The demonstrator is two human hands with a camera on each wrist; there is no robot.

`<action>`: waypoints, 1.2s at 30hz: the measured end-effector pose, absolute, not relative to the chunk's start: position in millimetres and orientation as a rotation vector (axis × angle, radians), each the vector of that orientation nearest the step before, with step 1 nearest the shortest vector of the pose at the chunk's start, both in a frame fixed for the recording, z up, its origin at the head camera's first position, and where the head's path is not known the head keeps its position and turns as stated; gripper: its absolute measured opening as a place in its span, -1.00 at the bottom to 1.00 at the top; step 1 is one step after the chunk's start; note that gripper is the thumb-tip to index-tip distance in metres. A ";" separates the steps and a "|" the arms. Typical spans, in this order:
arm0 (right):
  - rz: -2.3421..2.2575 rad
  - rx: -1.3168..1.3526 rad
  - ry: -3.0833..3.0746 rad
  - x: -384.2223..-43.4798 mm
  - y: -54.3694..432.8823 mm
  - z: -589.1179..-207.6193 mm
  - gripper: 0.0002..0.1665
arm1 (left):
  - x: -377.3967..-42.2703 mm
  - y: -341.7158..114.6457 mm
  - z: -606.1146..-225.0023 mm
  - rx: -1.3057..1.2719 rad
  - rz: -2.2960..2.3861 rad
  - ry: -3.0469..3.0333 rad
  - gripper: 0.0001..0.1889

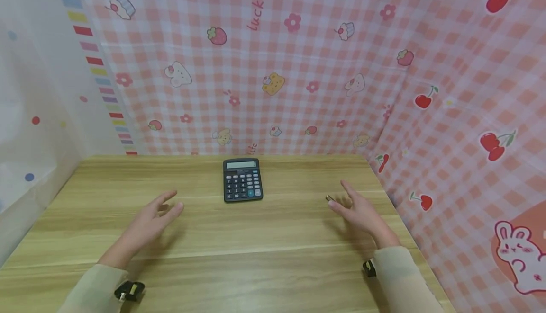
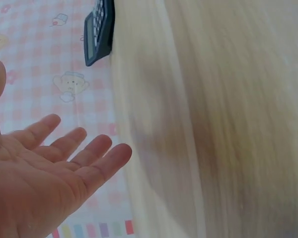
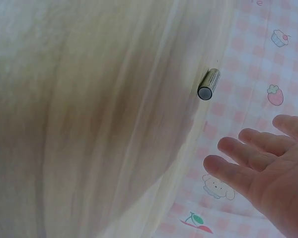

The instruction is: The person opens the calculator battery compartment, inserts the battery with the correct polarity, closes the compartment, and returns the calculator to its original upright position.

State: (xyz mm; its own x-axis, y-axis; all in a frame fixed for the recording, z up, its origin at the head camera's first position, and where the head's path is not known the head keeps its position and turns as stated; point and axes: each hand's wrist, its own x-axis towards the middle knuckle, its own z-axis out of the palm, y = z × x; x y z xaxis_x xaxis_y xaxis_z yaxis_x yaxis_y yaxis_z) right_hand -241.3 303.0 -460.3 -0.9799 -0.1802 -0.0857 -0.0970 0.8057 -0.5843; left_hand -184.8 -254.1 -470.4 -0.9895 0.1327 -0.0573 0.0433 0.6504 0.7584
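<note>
A dark calculator (image 1: 242, 181) lies on the wooden table toward the back, its display at the far end. To its left, my left hand (image 1: 146, 222) hovers over the tabletop with fingers spread and nothing in them. The left wrist view shows this palm (image 2: 35, 183) bare, with the calculator (image 2: 100, 32) beyond the fingertips. On the other side, my right hand (image 1: 360, 212) is held above the table, fingers extended. A small cylindrical battery (image 3: 209, 84) lies just beyond its fingers in the right wrist view; the thumb partly covers the battery in the head view.
Pale wood forms the tabletop (image 1: 264, 265). A pink checked curtain (image 1: 256, 104) hangs along the back edge, and another checked sheet (image 1: 460, 133) borders the right side. White dotted sheeting (image 1: 34, 90) stands at the left. Dark straps with small devices sit at both wrists.
</note>
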 end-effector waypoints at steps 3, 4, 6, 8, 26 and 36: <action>-0.927 -0.212 2.846 -241.8 302.1 -459.1 0.19 | -185.9 -252.2 -468.1 0.127 1.301 2.718 -0.13; -0.928 -0.214 2.847 -242.0 301.7 -458.7 0.19 | -186.2 -251.6 -467.4 0.121 1.314 2.705 -0.13; -0.934 -0.217 2.845 -242.5 300.9 -458.2 0.18 | -186.3 -249.9 -466.6 0.112 1.337 2.685 -0.12; -0.948 -0.219 2.842 -242.8 299.9 -457.7 0.16 | -186.5 -248.4 -466.6 0.108 1.352 2.676 -0.13; -1.026 -0.269 2.837 -245.6 282.7 -456.9 0.05 | -186.9 -238.5 -469.2 0.084 1.462 2.591 -0.15; -1.040 -0.301 2.839 -248.8 276.2 -457.4 0.00 | -185.0 -235.3 -468.3 0.057 1.466 2.566 -0.12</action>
